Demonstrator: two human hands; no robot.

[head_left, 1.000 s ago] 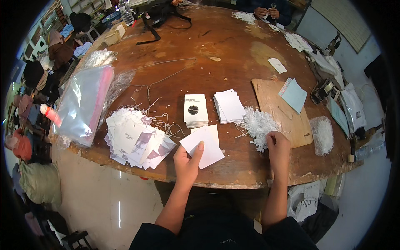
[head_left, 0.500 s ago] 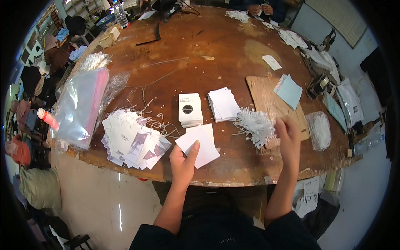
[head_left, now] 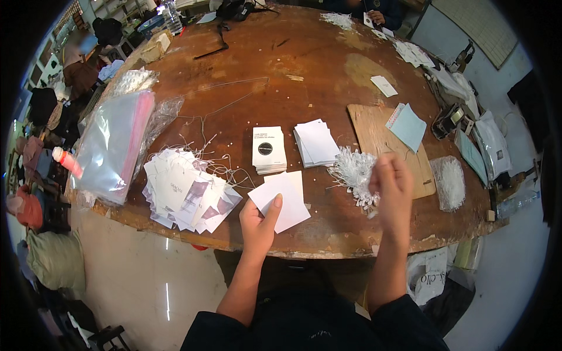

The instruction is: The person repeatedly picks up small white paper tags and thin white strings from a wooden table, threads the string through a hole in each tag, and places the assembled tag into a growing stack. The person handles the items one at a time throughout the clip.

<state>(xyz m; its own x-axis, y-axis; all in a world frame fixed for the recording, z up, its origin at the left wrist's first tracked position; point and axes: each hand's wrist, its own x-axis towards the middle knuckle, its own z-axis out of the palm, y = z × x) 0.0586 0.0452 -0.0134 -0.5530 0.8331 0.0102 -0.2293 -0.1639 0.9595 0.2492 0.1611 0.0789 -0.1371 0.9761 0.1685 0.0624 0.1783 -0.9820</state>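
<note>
My left hand [head_left: 257, 225] grips a few white cards [head_left: 290, 206], its thumb pressed flat across the top one. The fingers of my right hand [head_left: 393, 187] are closed together beside a heap of white tag strings [head_left: 353, 172]; what they pinch is too small to name. Just beyond the held cards stands a stack of cream cards [head_left: 269, 162] with a black round print. To its right is a stack of blank white cards [head_left: 316, 143]. A spread pile of strung hang tags [head_left: 181, 187] lies to the left of my left hand.
Clear plastic bags [head_left: 114, 149] lie at the left of the brown table [head_left: 234, 105]. On the right are a wooden board [head_left: 366, 126] with a light blue card [head_left: 408, 128], and a bagged white bundle [head_left: 449, 184]. Another person's hand [head_left: 376, 17] works at the far edge.
My right hand has moved a little left and nearer to me, over the edge of the string heap. My left hand holds its cards in nearly the same place.
</note>
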